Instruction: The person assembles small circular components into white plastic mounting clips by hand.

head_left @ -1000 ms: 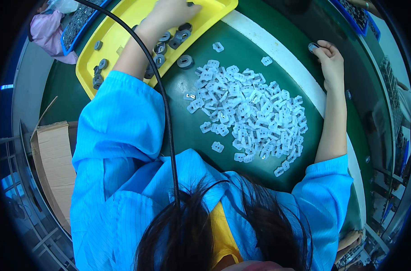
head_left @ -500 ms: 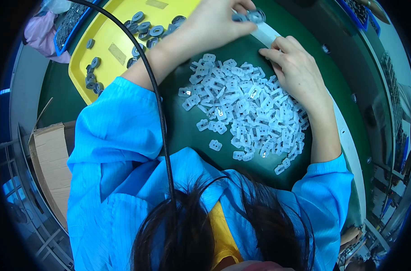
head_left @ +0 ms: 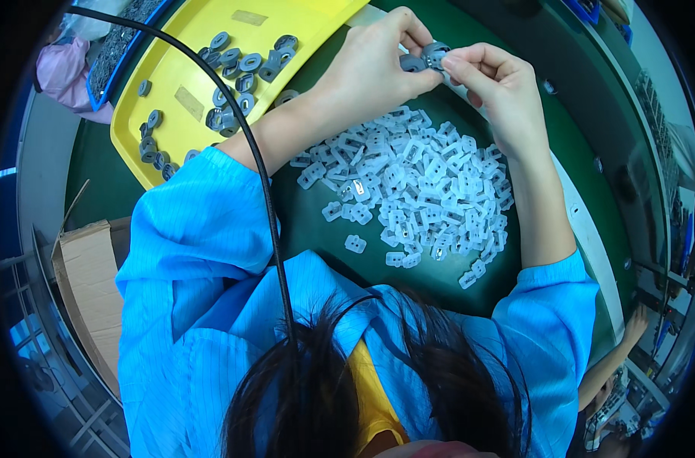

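Note:
My left hand [head_left: 382, 61] is closed around a couple of grey oval plastic parts [head_left: 413, 62], thumb and fingers pinching them above the far side of the pile. My right hand [head_left: 504, 91] meets it there, thumb and forefinger pressed together at the end of the same grey parts. Whether a small translucent piece sits between the right fingertips is hidden. Below both hands spreads a heap of small translucent plastic pieces [head_left: 420, 179], some with shiny metal inserts, on a green work surface [head_left: 324, 252].
A yellow tray [head_left: 164, 65] with several grey oval parts [head_left: 246, 82] lies at the far left. A black cable [head_left: 240, 114] crosses my left forearm. An open cardboard box [head_left: 92, 275] stands at the left. Another person's forearm [head_left: 611, 362] shows at the lower right.
My right hand has moved up from the pile's far edge to the grey parts in my left hand. The other person's arm reaches further into view.

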Tool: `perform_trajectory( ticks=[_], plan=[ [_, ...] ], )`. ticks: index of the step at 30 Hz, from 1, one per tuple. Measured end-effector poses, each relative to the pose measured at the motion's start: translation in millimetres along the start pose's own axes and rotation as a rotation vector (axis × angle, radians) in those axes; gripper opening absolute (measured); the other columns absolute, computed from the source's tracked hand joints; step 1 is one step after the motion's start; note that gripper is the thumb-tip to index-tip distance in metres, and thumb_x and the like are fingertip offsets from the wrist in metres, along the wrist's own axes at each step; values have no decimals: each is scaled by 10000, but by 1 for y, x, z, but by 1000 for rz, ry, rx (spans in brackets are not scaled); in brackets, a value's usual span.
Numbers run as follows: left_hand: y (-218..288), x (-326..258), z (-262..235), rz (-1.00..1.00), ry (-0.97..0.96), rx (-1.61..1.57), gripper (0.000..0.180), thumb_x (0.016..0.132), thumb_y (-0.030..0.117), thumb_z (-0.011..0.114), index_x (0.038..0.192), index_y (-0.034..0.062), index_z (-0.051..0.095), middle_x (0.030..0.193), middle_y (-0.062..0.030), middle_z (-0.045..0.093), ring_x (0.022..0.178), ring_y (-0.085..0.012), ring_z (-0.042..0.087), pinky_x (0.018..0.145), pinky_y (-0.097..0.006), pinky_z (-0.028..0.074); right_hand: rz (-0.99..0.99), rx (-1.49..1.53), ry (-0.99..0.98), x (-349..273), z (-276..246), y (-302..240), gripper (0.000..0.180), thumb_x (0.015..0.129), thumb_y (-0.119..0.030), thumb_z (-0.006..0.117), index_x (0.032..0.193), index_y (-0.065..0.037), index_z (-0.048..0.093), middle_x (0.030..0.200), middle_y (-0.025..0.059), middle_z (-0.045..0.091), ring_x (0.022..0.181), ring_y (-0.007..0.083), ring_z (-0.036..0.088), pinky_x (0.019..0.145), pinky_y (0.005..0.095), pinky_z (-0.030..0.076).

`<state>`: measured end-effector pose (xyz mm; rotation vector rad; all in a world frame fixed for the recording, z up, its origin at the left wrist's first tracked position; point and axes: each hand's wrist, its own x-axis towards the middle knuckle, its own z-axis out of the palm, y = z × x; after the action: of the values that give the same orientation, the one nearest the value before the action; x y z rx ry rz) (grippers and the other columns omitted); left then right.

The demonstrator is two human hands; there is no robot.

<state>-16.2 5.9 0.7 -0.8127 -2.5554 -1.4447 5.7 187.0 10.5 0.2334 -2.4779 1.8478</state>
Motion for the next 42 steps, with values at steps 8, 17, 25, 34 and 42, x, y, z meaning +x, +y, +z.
perform_trajectory(
  ticks=[8, 17, 25, 34, 42],
  plan=[
    [1, 1, -3, 67, -69, -48, 333, 793, 69, 731, 1043, -18, 530, 882, -82, 606, 777, -100, 646, 623, -225, 511, 56, 250, -40, 6, -4, 7, 233, 797, -115, 719, 983, 8, 651, 823, 45, 665, 701, 71, 598, 629, 189, 480],
    [-3, 11, -16, -149, -314, -494, 258, 920, 185, 600, 1111, 11, 596, 888, -31, 630, 786, -76, 597, 673, -199, 477, 217, 410, -141, 9, -9, 11, 158, 824, -89, 685, 938, 13, 648, 774, 49, 657, 639, 83, 613, 603, 185, 500],
    [3, 1, -7, -57, -176, -541, 161, 903, 120, 618, 1001, -8, 612, 850, -46, 632, 728, -89, 602, 689, -230, 515, 84, 348, -147, 5, -10, 10, 146, 825, -93, 679, 924, 5, 636, 770, 39, 653, 684, 77, 623, 660, 196, 518],
    [0, 7, -14, -159, -293, -400, 163, 893, 135, 637, 981, -1, 621, 829, -37, 636, 729, -87, 600, 678, -219, 495, -3, -32, -200, 1, -10, -4, 226, 801, -75, 708, 985, 25, 623, 812, 54, 664, 710, 92, 630, 662, 204, 514],
    [-14, 8, -8, -358, -231, -970, 242, 919, 191, 610, 1063, -3, 593, 939, -49, 616, 834, -108, 615, 725, -198, 491, 107, 713, -127, 5, 0, 11, 200, 805, -56, 666, 994, -19, 611, 801, 24, 642, 701, 72, 575, 640, 192, 445]
  ],
)
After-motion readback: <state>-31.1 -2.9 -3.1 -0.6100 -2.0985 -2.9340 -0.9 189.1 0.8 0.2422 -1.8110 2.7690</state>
